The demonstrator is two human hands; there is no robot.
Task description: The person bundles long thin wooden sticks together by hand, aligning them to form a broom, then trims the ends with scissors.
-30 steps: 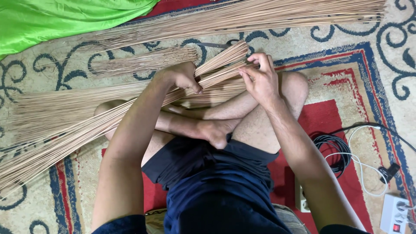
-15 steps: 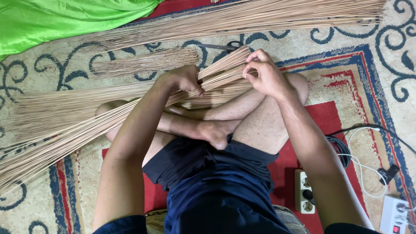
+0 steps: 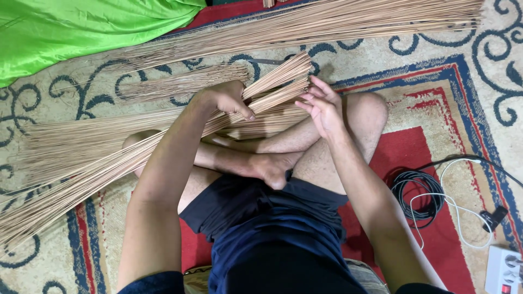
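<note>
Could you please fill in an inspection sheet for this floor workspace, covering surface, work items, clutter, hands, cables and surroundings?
Surface: patterned carpet, beige, blue and red; the person sits on it cross-legged.
Job's things: bundle of thin tan sticks lies across the lap, fanning out to the left.
Clutter: long pile of sticks along the top; short bundle beside it; scissors, mostly hidden behind the held bundle.
Grippers: left hand closed around the bundle near its cut end; right hand at the stick ends, fingers open.
Cables: coiled black cable, white cable and power strip at lower right.
Surroundings: green cloth at upper left.
</note>
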